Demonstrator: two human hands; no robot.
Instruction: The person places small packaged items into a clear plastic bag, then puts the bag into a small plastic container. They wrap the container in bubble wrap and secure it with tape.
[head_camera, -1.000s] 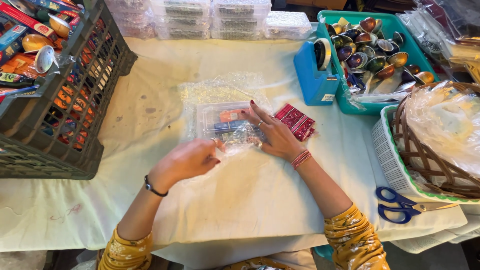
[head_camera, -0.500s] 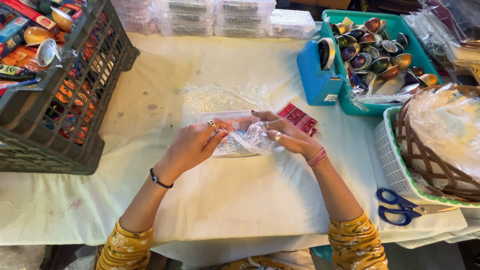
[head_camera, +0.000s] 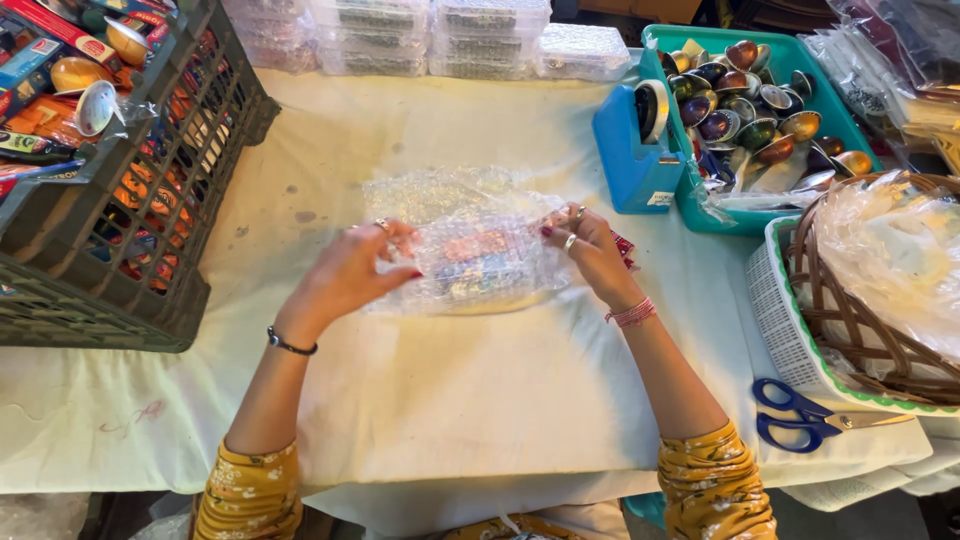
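Over the middle of the cloth-covered table (head_camera: 480, 400) I hold a small clear box wrapped in bubble wrap (head_camera: 480, 262), with coloured items showing through it. My left hand (head_camera: 355, 270) grips its left end and my right hand (head_camera: 585, 250) grips its right end. The bundle is lifted slightly and tilted toward me. A loose flap of bubble wrap (head_camera: 440, 190) lies just behind it. A small red packet (head_camera: 625, 250) peeks out from behind my right hand.
A dark plastic crate (head_camera: 110, 250) of packaged goods stands at the left. Stacked clear boxes (head_camera: 430, 35) line the back. A blue tape dispenser (head_camera: 635, 140) and a teal tray (head_camera: 850, 130) of shiny capsules sit at the back right. A wicker basket (head_camera: 870, 300) and blue scissors (head_camera: 800, 415) lie right.
My hands have gone from pressing the box flat on the table to holding the wrapped bundle up by both ends. The bubble wrap is now folded around the box.
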